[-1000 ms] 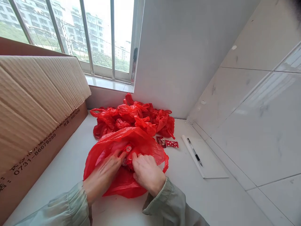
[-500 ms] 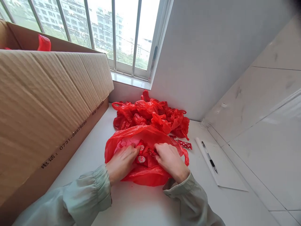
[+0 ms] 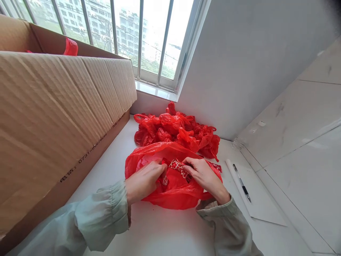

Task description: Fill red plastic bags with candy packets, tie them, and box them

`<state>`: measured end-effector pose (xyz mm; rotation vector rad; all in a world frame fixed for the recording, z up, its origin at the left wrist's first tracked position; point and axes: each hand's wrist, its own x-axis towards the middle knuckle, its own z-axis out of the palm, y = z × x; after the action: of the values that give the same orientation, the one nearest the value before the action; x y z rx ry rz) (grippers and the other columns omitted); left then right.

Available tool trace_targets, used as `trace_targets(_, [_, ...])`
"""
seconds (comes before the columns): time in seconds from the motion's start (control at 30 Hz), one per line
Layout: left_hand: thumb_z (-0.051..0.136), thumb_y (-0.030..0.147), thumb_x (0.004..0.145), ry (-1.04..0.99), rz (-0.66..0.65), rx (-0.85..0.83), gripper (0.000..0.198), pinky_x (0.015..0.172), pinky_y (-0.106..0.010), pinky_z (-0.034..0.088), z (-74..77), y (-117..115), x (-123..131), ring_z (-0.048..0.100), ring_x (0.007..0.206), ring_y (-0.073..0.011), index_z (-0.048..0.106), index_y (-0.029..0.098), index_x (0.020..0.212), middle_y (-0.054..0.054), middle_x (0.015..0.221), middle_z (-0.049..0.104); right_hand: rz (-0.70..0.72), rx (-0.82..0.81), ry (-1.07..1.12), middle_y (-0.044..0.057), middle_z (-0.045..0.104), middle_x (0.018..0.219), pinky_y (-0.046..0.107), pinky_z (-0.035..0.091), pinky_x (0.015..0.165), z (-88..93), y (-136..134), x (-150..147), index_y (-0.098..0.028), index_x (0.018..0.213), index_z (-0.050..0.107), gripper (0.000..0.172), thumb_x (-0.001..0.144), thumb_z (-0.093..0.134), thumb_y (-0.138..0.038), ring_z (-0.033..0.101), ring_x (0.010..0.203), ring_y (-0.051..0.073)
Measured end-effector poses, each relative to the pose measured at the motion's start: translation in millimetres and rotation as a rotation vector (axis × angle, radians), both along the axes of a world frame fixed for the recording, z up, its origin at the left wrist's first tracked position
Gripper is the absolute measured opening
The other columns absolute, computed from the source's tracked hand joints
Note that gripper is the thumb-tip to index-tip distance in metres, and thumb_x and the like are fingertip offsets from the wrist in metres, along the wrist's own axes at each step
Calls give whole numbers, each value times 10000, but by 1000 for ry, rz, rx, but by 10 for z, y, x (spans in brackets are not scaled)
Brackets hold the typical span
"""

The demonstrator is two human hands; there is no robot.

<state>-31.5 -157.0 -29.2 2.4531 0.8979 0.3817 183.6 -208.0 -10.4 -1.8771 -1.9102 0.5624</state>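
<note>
An open red plastic bag lies on the white table, and both of my hands are inside its mouth. My right hand pinches a red-and-cream patterned wrapped candy between thumb and fingers, just above the bag's inside. On the left side of the bag, my left hand has its fingers closed around a red wrapped candy, mostly covered by the fingers. Below it shows another red wrapped candy with a pale round label. A pink piece shows through the bag's left wall.
A pile of knotted red plastic bags rests against the wall behind. At left stands a large cardboard box with something red inside. A pen lies on white paper at right. One dotted red packet lies beside the bag.
My right hand has lifted and now holds the patterned candy, which has come into view. My left fingers have closed on a red candy. The whole view has shifted slightly.
</note>
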Motion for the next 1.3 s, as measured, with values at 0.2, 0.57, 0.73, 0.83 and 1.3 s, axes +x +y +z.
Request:
trace_targets(0.2, [549, 251, 822, 11, 37, -88, 161, 668, -284, 354, -98, 21, 65, 473, 721, -166, 445, 195, 713, 6, 750, 521, 16, -13, -18, 24, 723, 848, 246, 413, 701, -1, -5, 6, -229, 922, 693, 238, 923, 461, -284, 623, 762, 173])
trace_targets(0.57, [507, 145, 713, -173, 48, -157, 101, 582, -256, 326, 95, 125, 107, 432, 638, -139, 428, 200, 680, 32, 674, 508, 16, -109, -292, 51, 693, 1011, 255, 397, 793, -97, -4, -78, -223, 1012, 722, 221, 903, 531, -210, 614, 960, 185])
trace_targets(0.73, [423, 103, 752, -111, 30, -118, 108, 630, -269, 357, 32, 118, 82, 494, 688, -156, 470, 196, 726, 6, 739, 574, 25, -115, -315, 71, 648, 1013, 283, 394, 784, -205, 12, -147, -186, 1022, 699, 254, 824, 681, -344, 569, 976, 221])
trace_targets(0.83, [392, 94, 776, -52, 8, -106, 147, 639, -271, 364, -24, 106, 72, 517, 707, -163, 493, 196, 742, -1, 762, 592, 13, -73, -352, 72, 641, 999, 283, 390, 780, -260, 50, -181, -182, 995, 694, 206, 811, 684, -274, 559, 962, 218])
trace_targets(1.3, [388, 107, 809, -136, 40, -211, 209, 662, -274, 430, 175, 98, 103, 591, 732, -177, 578, 184, 766, -25, 793, 678, -38, 12, 355, -39, 638, 721, 248, 414, 598, 60, 0, -47, -215, 854, 576, 158, 745, 654, -298, 585, 612, 147])
